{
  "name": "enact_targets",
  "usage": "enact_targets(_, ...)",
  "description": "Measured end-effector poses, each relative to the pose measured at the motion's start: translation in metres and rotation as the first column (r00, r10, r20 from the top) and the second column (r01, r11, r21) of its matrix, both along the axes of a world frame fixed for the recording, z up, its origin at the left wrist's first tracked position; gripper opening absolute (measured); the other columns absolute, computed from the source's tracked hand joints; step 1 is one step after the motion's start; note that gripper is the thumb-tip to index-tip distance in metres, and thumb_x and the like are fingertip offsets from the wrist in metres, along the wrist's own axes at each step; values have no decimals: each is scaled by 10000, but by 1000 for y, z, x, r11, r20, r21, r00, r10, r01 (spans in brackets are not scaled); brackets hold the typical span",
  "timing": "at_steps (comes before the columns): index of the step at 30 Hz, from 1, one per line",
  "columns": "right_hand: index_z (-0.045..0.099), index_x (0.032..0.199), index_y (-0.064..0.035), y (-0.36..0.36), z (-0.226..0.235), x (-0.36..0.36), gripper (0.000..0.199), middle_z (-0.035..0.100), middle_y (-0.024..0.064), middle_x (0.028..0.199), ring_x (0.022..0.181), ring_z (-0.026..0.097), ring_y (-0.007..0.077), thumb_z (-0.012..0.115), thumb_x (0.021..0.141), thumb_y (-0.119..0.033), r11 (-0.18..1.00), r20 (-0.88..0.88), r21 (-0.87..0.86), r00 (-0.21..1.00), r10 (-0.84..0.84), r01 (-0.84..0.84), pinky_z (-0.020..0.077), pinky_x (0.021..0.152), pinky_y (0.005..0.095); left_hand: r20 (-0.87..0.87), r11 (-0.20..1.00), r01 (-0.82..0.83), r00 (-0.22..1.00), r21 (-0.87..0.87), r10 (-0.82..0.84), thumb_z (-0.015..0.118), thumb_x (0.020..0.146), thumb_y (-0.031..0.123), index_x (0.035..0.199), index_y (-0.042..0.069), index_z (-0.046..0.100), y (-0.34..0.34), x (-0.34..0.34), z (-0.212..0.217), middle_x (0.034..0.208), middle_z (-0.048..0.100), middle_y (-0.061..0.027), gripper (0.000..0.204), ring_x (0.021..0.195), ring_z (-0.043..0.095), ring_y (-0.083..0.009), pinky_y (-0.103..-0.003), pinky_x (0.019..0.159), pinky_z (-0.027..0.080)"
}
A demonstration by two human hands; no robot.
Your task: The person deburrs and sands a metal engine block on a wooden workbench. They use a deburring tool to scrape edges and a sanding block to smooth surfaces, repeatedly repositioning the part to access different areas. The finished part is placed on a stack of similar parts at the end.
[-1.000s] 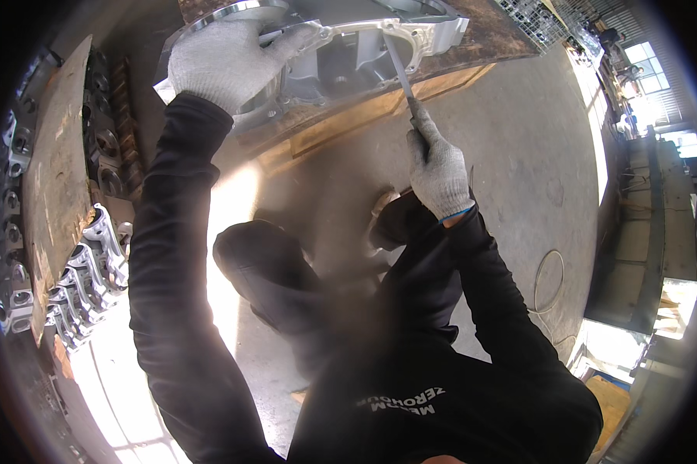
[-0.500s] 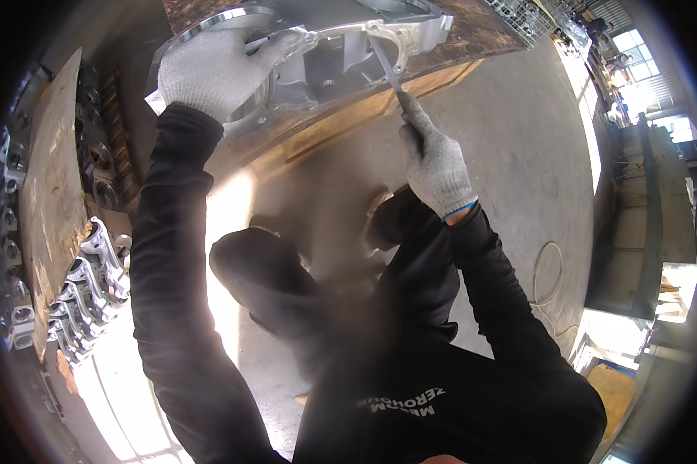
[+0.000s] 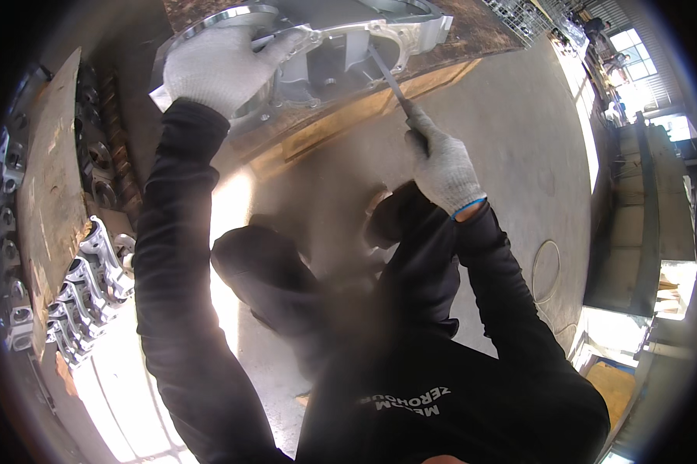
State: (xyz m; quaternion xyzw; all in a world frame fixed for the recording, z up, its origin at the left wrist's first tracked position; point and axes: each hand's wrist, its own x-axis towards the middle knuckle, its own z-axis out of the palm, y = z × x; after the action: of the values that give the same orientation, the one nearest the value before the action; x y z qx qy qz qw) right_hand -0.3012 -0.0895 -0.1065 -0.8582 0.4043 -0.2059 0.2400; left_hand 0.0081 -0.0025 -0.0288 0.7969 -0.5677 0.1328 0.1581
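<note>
A large silvery metal casting (image 3: 293, 71) with round openings and a thin flanged rim lies on the bench at the top of the view. My left hand (image 3: 215, 68), in a pale knit glove, grips its left part, the thumb stretched along the rim and the other fingers partly hidden. Also gloved, my right hand (image 3: 445, 170) is closed round the handle of a slim metal file (image 3: 387, 73). The file's blade slants up and left into the casting's right opening, close to the rim; whether it touches cannot be made out.
The bench has a worn brown top (image 3: 480, 35) and a wooden front edge (image 3: 348, 124). Similar metal castings (image 3: 93, 271) stand at left beside a wooden board (image 3: 53, 185). A thin hose loop (image 3: 547, 271) lies on the floor at right. Wire baskets (image 3: 515, 19) are at top right.
My right hand has drawn back slightly down and right, and the file with it. My left hand has shifted a little to the right on the casting.
</note>
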Motion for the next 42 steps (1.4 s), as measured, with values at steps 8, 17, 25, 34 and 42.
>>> enact_targets(8, 502, 1572, -109, 12, 5, 14, 524, 691, 302, 1266, 1185, 659, 461, 578, 1054, -85, 999, -2, 34, 1000, -28, 28, 561, 949, 456, -192, 949, 197, 970, 246, -152, 456, 997, 786, 1406, 269, 698, 4, 28, 19, 1055, 796, -133, 702, 937, 780, -312, -408, 815, 628)
enact_targets(17, 565, 1515, -88, 10, 13, 1, 471, 707, 295, 1223, 1187, 669, 451, 604, 1047, -124, 998, -46, 48, 998, 40, -38, 558, 959, 439, 47, 995, 20, 999, -101, -15, 474, 994, 771, 1378, 262, 699, -4, 9, -18, 1058, 799, -106, 676, 954, 779, -304, -424, 835, 622)
enact_targets(25, 554, 1542, -97, 9, 5, -2, 458, 717, 179, 905, 769, 719, 274, 570, 1090, -168, 995, 94, 48, 992, 87, -92, 547, 683, 335, -26, 1000, 7, 1000, -13, -7, 472, 994, 776, 1476, 303, 644, -6, 13, -16, 1136, 802, -103, 696, 1024, 783, -296, -391, 940, 614)
enact_targets(34, 554, 1550, -117, -6, -5, 48, 479, 624, 19, 965, 706, 536, 73, 571, 1108, -300, 591, 363, 804, 841, -401, -66, 437, 630, 229, -107, 994, 72, 992, 84, -63, 483, 992, 770, 1447, 288, 663, 5, 17, -7, 1103, 802, -106, 687, 1009, 781, -301, -398, 922, 614)
enact_targets(42, 616, 1446, -12, -14, 15, 69, 453, 648, 13, 840, 657, 604, 108, 602, 1020, -164, 909, 321, 416, 929, -182, 34, 520, 601, 320, -118, 992, 93, 990, 89, -82, 491, 988, 767, 1428, 281, 674, 3, 14, -11, 1090, 802, -105, 680, 998, 781, -302, -400, 910, 613)
